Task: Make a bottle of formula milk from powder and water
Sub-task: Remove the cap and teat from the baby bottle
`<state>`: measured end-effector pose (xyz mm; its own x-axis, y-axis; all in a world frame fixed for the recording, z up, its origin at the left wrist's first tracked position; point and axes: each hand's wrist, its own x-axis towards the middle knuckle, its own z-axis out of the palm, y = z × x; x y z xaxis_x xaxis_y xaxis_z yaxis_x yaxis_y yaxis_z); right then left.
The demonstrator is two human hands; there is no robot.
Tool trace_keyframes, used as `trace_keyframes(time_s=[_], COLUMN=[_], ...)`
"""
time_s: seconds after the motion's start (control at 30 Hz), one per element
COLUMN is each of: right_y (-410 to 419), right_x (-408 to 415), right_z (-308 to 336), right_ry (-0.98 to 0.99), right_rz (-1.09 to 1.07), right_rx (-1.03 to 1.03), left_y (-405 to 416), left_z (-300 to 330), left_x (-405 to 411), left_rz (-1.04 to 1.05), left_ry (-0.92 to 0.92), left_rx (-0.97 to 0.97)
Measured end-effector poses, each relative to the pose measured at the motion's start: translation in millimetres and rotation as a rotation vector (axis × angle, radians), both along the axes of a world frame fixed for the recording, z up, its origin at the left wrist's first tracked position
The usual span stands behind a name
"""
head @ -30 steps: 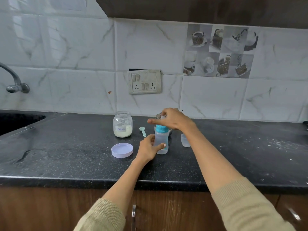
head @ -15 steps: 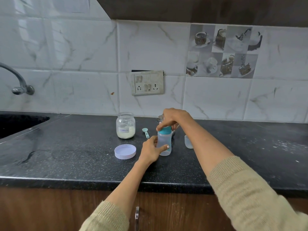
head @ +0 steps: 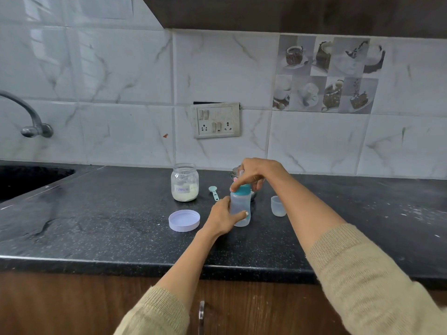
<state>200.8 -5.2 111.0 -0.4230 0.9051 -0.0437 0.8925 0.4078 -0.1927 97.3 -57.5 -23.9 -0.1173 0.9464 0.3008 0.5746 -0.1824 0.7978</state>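
A translucent baby bottle (head: 241,206) with a teal screw collar (head: 243,189) stands upright on the black counter (head: 96,228). My left hand (head: 223,217) is wrapped around the bottle's body. My right hand (head: 254,172) comes down from above, its fingers closed on the teal collar and hiding the teat. A glass jar (head: 185,183) labelled "Formula", partly filled with white powder, stands open to the left. Its lilac lid (head: 184,220) lies upside down in front. A teal scoop (head: 213,191) lies between jar and bottle.
A clear bottle cap (head: 278,205) stands to the right of the bottle. A steel vessel (head: 235,173) is mostly hidden behind my right hand. A sink (head: 26,180) and tap (head: 29,119) are at the far left. A switch and socket plate (head: 216,120) is on the tiled wall.
My right hand has dropped from hovering over the bottle onto the teal collar and closed around it. My left hand has kept its hold on the bottle. The camera has shifted slightly left.
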Motion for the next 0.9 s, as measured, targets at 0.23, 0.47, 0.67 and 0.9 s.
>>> trace_keyframes(time_s=[0.23, 0.47, 0.67, 0.9], right_y=[-3, 7, 15, 17], right_x=[-6, -7, 3, 11], right_z=[-6, -2, -12, -13], right_ry=[-0.023, -0.04, 0.03, 0.078], right_rz=[0.0, 0.065, 0.153, 0.249], right_rx=[0.081, 0.011, 0.056, 0.052], left_y=[4, 7, 12, 11], left_z=[-2, -4, -6, -1], left_x=[-2, -6, -11, -15], left_rz=[0.006, -0.008, -0.069, -0.146], left_ry=[0.006, 0.025, 0.028, 0.013], left_rx=[0.008, 0.019, 0.02, 0.009])
